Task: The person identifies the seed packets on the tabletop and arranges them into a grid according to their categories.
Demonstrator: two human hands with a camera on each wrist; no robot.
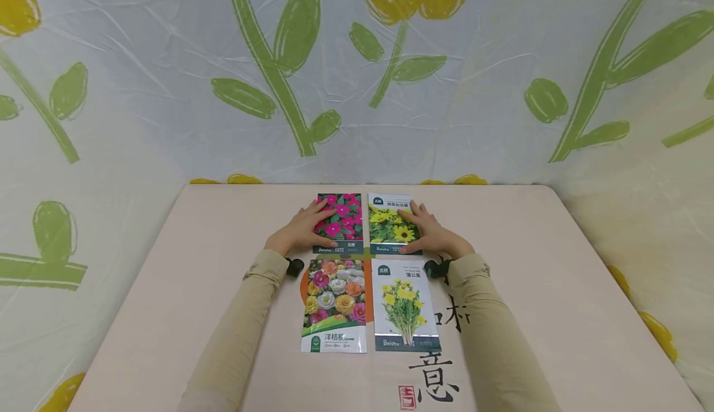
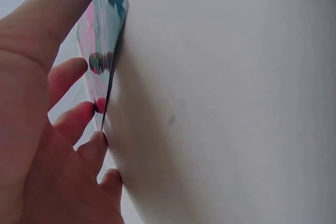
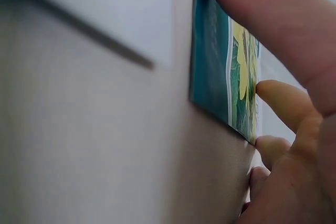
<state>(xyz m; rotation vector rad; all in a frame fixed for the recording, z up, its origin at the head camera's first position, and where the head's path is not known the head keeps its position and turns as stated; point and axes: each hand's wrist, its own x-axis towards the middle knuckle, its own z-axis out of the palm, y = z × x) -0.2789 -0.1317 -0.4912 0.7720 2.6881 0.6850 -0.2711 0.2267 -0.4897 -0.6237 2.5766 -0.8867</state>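
Observation:
Four flat seed packets would be several; they lie in two rows on the table. My left hand [image 1: 304, 228] rests on the back left packet with pink flowers [image 1: 348, 219], its fingers spread over the left side and the thumb along the lower edge. On the back right packet with yellow daisy-like flowers [image 1: 390, 223] rests my right hand [image 1: 437, 232], fingers spread over its right side. In front lie a packet with multicoloured blooms [image 1: 334, 303] and a white packet with a yellow bunch [image 1: 405, 306], touched by neither hand. The wrist views show fingertips against the packets' edges.
The pale pink table [image 1: 167, 313] has printed black characters [image 1: 437, 378] and an orange patch under the packets. Behind it hangs a white cloth [image 1: 446, 121] with green stems and yellow flowers, also along the sides.

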